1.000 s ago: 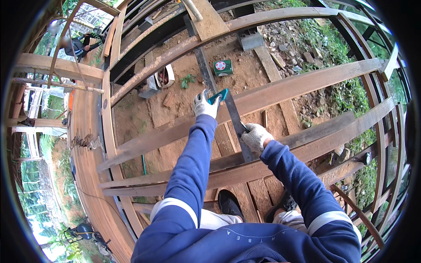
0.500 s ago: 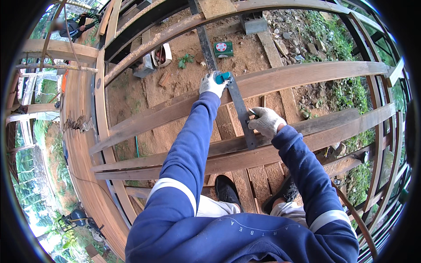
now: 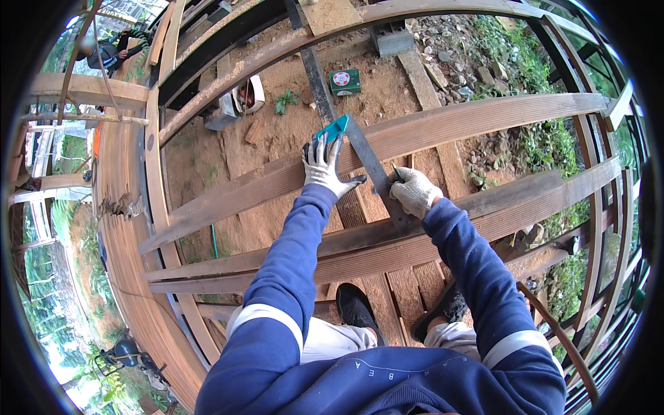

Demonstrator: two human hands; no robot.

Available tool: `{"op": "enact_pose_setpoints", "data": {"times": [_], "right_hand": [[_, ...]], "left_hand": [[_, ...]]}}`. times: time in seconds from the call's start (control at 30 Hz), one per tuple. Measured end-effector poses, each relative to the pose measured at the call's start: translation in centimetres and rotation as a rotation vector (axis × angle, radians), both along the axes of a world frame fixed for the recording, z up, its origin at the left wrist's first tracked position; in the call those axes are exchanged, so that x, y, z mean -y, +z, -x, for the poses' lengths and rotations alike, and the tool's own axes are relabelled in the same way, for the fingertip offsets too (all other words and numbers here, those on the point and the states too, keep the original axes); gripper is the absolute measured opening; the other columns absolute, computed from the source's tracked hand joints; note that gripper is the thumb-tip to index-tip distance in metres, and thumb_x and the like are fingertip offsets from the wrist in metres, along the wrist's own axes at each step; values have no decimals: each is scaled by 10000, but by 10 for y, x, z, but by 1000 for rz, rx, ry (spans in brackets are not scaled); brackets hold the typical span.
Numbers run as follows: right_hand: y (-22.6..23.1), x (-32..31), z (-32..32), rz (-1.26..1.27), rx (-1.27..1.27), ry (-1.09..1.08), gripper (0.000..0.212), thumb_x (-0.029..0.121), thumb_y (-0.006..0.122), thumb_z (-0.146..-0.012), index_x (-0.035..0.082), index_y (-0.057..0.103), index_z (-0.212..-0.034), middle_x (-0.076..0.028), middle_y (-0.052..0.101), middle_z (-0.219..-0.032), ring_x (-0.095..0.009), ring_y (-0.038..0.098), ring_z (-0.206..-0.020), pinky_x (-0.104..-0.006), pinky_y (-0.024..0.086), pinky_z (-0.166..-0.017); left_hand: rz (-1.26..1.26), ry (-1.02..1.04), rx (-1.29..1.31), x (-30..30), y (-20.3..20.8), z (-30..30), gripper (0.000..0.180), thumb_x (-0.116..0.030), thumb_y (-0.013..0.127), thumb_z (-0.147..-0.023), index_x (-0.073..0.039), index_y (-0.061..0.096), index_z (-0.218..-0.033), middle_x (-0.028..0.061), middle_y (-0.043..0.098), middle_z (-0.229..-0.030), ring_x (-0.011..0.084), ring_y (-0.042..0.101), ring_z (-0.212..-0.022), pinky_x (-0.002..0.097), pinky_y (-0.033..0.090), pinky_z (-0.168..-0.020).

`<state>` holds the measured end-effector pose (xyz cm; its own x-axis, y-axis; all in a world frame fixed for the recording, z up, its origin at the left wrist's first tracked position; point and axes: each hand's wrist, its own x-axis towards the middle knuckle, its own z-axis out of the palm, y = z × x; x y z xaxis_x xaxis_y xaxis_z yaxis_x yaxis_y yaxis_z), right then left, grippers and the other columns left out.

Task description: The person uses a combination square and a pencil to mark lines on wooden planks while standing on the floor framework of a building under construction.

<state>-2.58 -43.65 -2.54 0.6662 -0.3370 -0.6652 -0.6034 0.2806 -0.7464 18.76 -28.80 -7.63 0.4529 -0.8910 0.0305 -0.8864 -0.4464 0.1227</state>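
The work shown is marking out with a square on a wooden beam. The left hand [image 3: 324, 166], in a white work glove, lies flat with fingers spread on the upper brown wooden beam [image 3: 484, 117] and presses down the teal plastic stock of the carpenter's square [image 3: 333, 129]. The dark metal blade of the carpenter's square [image 3: 373, 173] runs from that stock across the open gap to the lower brown wooden beam [image 3: 526, 207], where its far end rests. The right hand [image 3: 413, 191], also in a white glove, is closed in a pinch on a thin green pencil-like marker [image 3: 397, 172], its tip just beside the right edge of the blade.

Progress, as a judgement: the square is seated and held; no drawn line can be made out on either beam, so the marking appears begun at most, with the line left to draw.

Edges and clearance:
- Both beams are narrow; the left hand reaches the upper beam's far edge.
- Between the beams is an open drop to bare brown soil [image 3: 228, 159].
- A small green box [image 3: 344, 81] lies on that soil, well apart from both hands.
- The person's black shoes [image 3: 356, 311] stand on lower planks beneath the frame.
- To the right, the beam surfaces run unobstructed towards the curved outer rails [image 3: 602, 228].
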Motion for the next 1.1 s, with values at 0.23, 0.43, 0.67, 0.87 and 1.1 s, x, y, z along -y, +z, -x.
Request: {"op": "enact_pose_setpoints", "data": {"times": [0.23,0.43,0.67,0.87,1.1], "right_hand": [[-30,-3,-14,136,151,-10,206,52,568,-886,30,715,-1028,-53,675,-793,-153,616,-714,-322,515,-657],[-38,-4,-26,150,125,-52,226,38,558,-879,28,702,-1052,-47,691,-833,-150,622,-731,-313,518,-671],[-22,-9,-36,52,91,18,173,40,580,-881,40,698,-1008,-42,664,-770,-147,603,-632,-325,497,-562],[-27,1,-13,83,39,-10,185,56,608,-874,47,709,-1028,-37,669,-780,-138,600,-654,-318,498,-580],[-24,-9,-16,85,12,84,183,93,625,-866,43,709,-1021,-59,662,-757,-166,620,-701,-348,510,-645]], "left_hand": [[-46,33,48,2,-16,-18,1386,-771,818,-629,-176,120,-1668,231,138,-1690,415,146,-1567,600,106,-1263],[-88,95,28,16,-16,-28,1412,-748,848,-605,-205,100,-1672,245,117,-1697,409,114,-1580,602,98,-1264],[285,274,-336,37,-35,-86,1096,-642,796,-777,-185,282,-1629,242,305,-1642,406,318,-1515,460,314,-1236],[220,630,-168,84,-15,-26,871,-585,768,-838,-273,413,-1570,205,397,-1601,385,584,-1319,485,524,-1034],[182,618,-136,63,-28,-46,746,-567,743,-847,-296,514,-1502,195,483,-1524,359,632,-1252,483,552,-979]]}}
